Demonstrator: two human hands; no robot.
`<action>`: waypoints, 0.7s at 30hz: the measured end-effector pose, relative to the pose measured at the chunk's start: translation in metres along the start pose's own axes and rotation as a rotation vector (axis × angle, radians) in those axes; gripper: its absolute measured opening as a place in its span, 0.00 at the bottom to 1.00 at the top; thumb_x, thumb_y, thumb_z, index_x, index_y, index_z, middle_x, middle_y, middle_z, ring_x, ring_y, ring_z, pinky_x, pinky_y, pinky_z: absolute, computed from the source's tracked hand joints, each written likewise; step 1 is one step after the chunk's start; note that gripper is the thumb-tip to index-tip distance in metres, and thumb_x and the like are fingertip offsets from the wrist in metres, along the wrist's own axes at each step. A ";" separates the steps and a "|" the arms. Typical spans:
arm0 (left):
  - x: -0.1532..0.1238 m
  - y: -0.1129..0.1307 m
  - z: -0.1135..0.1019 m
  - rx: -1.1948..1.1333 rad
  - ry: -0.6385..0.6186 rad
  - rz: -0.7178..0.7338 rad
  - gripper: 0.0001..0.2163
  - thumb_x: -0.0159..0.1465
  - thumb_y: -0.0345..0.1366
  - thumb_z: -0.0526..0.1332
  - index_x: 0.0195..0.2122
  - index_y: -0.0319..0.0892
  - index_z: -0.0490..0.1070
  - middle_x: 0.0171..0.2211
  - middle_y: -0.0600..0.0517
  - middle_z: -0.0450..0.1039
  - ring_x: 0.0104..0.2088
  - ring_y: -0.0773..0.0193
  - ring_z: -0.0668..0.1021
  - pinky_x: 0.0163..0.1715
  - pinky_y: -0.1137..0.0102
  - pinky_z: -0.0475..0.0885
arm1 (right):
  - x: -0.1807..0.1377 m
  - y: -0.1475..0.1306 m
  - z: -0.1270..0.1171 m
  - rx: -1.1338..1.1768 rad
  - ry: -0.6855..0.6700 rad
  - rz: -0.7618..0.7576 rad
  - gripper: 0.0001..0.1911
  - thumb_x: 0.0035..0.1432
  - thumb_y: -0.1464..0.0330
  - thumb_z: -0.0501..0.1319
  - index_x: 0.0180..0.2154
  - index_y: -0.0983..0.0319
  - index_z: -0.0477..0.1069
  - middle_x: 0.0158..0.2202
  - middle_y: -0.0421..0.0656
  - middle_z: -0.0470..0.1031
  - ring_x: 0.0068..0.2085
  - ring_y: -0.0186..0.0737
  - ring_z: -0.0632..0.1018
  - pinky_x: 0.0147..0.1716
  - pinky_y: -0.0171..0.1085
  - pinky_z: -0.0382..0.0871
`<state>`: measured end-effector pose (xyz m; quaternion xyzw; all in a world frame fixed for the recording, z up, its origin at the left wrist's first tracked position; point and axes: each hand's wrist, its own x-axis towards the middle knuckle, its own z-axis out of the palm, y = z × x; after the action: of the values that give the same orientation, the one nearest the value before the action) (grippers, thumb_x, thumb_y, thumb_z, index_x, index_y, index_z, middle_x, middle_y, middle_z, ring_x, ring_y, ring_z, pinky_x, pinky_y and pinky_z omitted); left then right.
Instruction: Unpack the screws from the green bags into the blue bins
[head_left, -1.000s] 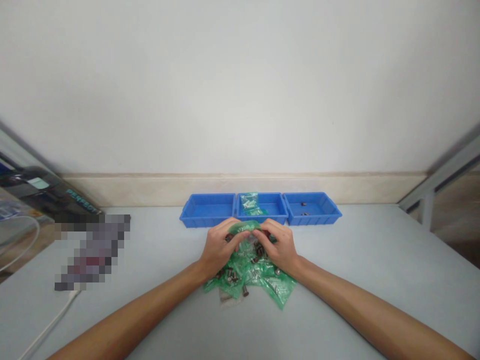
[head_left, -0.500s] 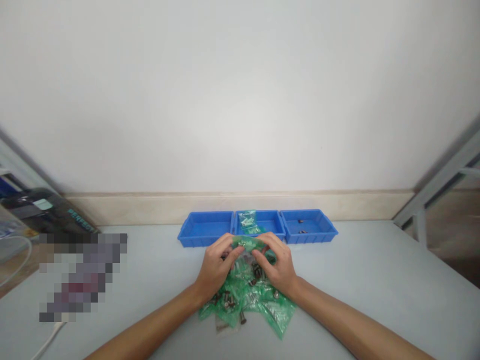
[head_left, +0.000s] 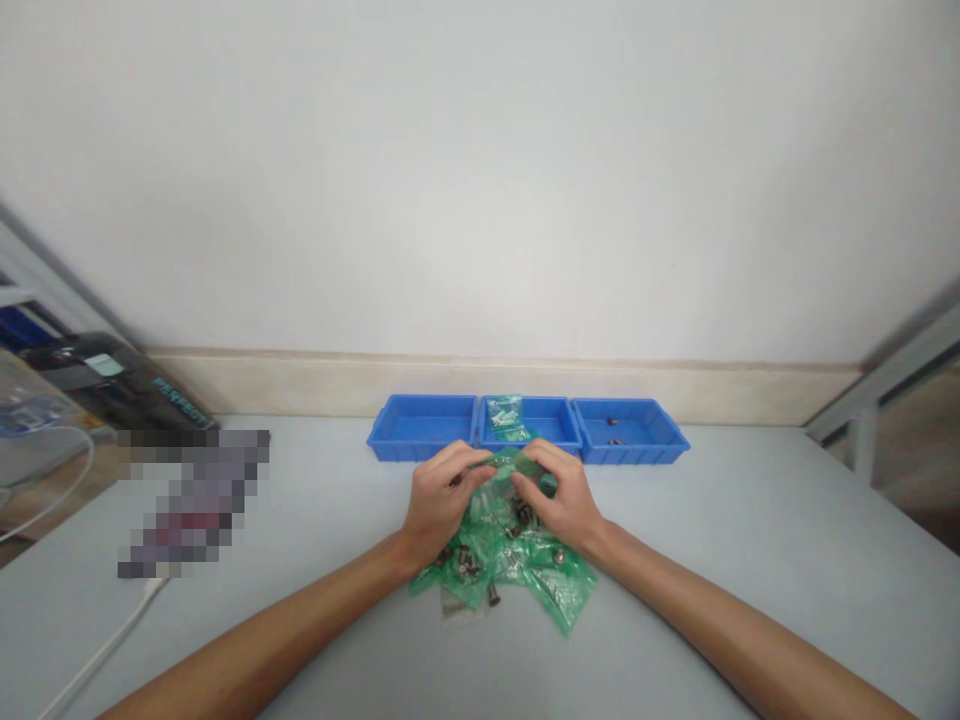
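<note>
My left hand pinches the left side of a green plastic bag between thumb and fingers. On its right side my right hand grips the same bag, also closed. Under both hands lies a pile of green plastic bags, some with dark metal screws inside. One loose screw rests at the pile's near edge, beside a small clear bag. The fingers partly hide the held bag, and its contents are hard to make out.
Three blue trays stand in a row behind my hands. The left tray is at one end; the middle tray holds green bags; the right tray has a few small screws. A white cable runs along the left.
The camera view has tilted down and shifted slightly left. Both hands still grip the green bag; its top edge now looks more stretched between the fingers.
</note>
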<state>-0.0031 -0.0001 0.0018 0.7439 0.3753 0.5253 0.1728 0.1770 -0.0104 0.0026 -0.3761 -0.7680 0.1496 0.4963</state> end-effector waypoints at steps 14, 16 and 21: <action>0.000 0.002 0.000 -0.064 -0.037 -0.191 0.17 0.58 0.49 0.64 0.38 0.39 0.75 0.13 0.62 0.61 0.15 0.71 0.63 0.20 0.76 0.61 | 0.038 -0.023 -0.039 -0.056 -0.342 0.118 0.18 0.57 0.72 0.63 0.18 0.63 0.62 0.20 0.33 0.60 0.25 0.30 0.64 0.27 0.32 0.54; 0.001 0.001 0.000 -0.077 -0.074 -0.182 0.16 0.59 0.49 0.64 0.32 0.39 0.75 0.14 0.61 0.62 0.16 0.72 0.64 0.20 0.76 0.61 | 0.038 -0.023 -0.040 -0.045 -0.314 0.121 0.18 0.57 0.73 0.64 0.18 0.63 0.62 0.20 0.34 0.60 0.25 0.30 0.64 0.27 0.32 0.55; 0.001 0.001 0.000 -0.095 -0.118 -0.155 0.14 0.60 0.45 0.64 0.25 0.39 0.73 0.14 0.60 0.64 0.16 0.73 0.65 0.19 0.77 0.60 | 0.038 -0.024 -0.041 -0.047 -0.305 0.167 0.13 0.57 0.71 0.63 0.20 0.63 0.68 0.22 0.36 0.67 0.27 0.32 0.68 0.28 0.32 0.58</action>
<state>-0.0030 0.0001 0.0029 0.7332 0.3958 0.4829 0.2696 0.1937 -0.0049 0.0612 -0.4230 -0.8039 0.2274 0.3509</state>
